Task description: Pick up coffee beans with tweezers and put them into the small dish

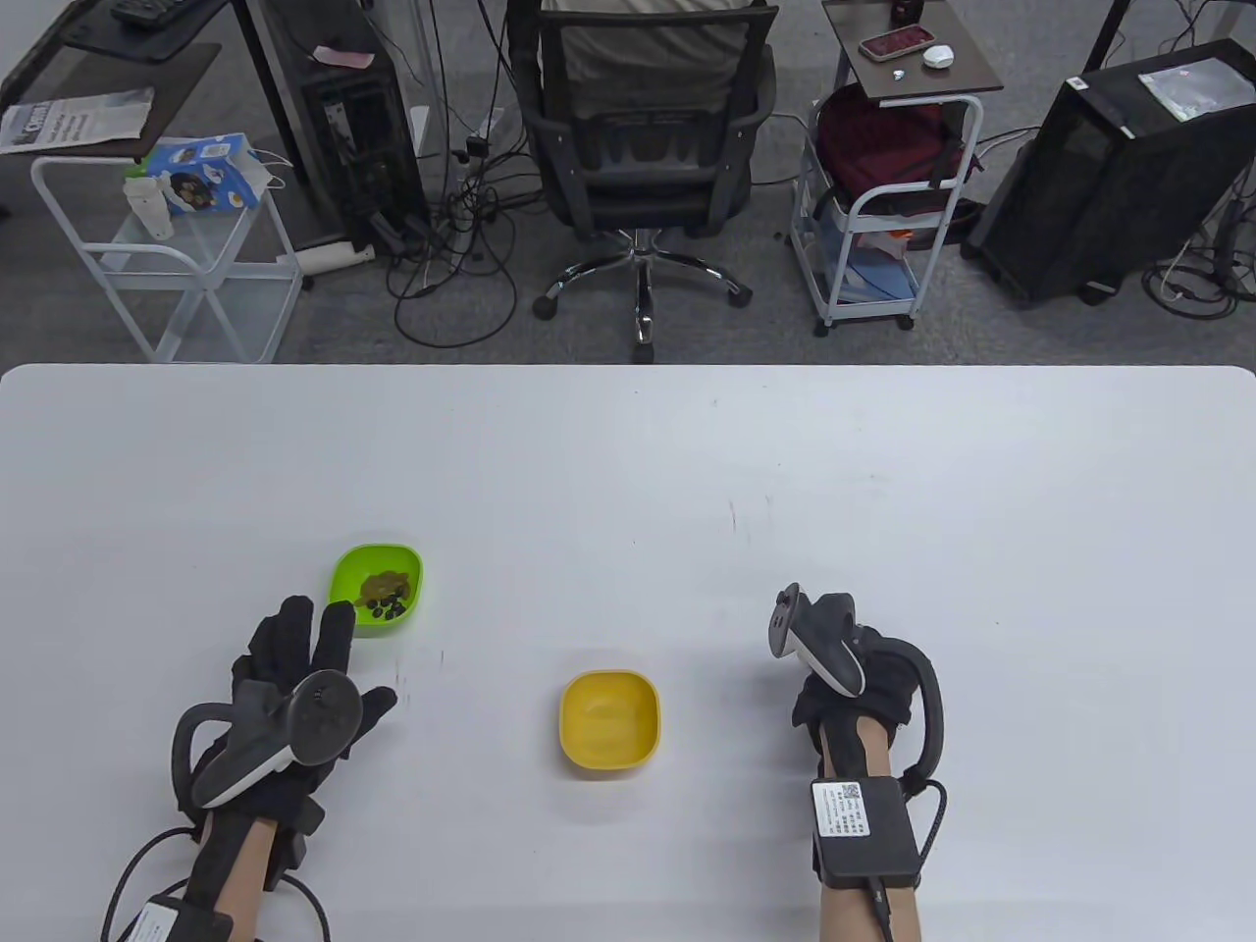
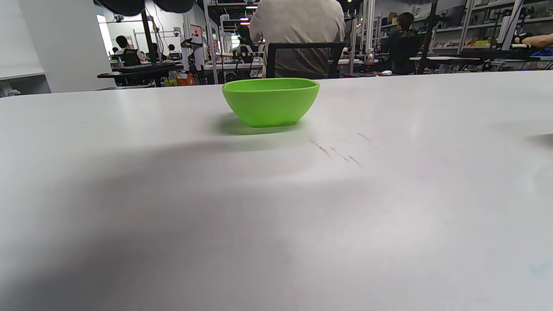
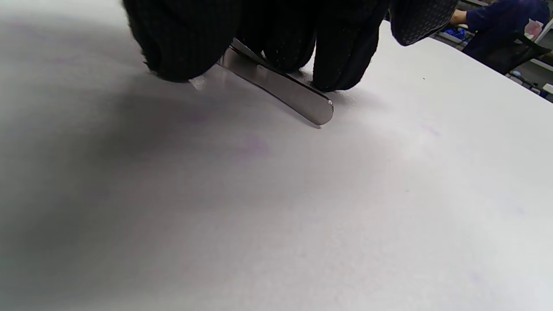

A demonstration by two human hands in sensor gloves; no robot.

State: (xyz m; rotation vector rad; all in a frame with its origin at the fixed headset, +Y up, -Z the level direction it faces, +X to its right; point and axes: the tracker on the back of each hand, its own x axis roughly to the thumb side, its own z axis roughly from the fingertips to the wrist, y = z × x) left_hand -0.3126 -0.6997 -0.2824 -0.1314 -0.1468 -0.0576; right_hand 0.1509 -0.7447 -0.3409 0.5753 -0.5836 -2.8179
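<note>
A green bowl holding dark coffee beans stands on the white table at the left. It also shows in the left wrist view, where its inside is hidden. An empty yellow dish stands in the middle near the front. My left hand lies flat with its fingers spread, just in front of and left of the green bowl, and holds nothing. My right hand is curled, right of the yellow dish. In the right wrist view its fingers grip metal tweezers, whose rounded end touches the table.
The table's far edge runs across the middle of the table view. Beyond it are an office chair, two white carts and computer towers on the floor. Faint pen marks lie right of the green bowl.
</note>
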